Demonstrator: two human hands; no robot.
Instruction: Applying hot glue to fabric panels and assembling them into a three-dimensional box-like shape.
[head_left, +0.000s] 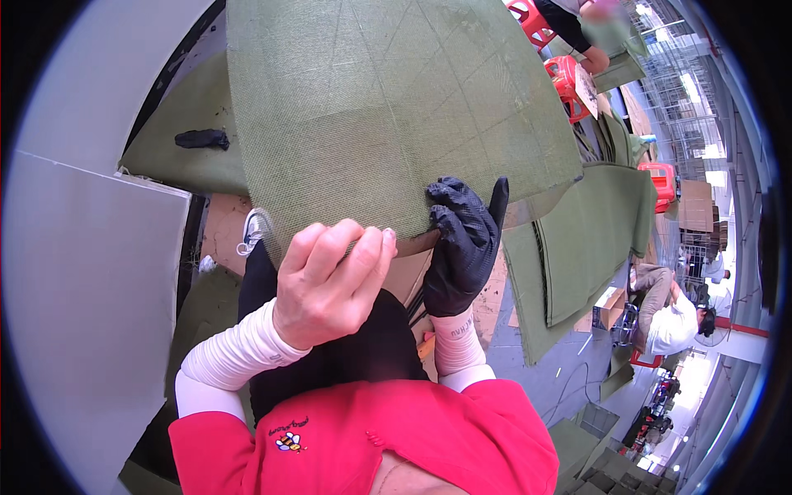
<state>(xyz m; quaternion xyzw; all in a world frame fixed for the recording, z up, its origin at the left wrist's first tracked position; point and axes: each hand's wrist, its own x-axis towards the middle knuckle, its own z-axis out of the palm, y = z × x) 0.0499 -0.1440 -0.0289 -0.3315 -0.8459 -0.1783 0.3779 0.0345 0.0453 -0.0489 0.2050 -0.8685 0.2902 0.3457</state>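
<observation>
A large green mesh sheet point(379, 99) spreads out in front of me, with faint diagonal lines across it. My left hand point(330, 285) is bare and closed, pinching the sheet's near edge between thumb and fingers. To its right, my right hand point(462, 247) wears a black glove. Its thumb and nearer fingers are curled together at the same edge, while the outermost finger sticks up. Between both hands a short stretch of the edge shows, slightly lifted. The fingertips of the right hand are partly hidden.
Another black glove point(202, 139) lies on green material at left, beside a grey panel point(91, 272). Stacked green sheets point(590, 239) lie on the right near red stools point(565, 87). One person point(672, 322) sits at far right; another person point(569, 25) is at the upper right.
</observation>
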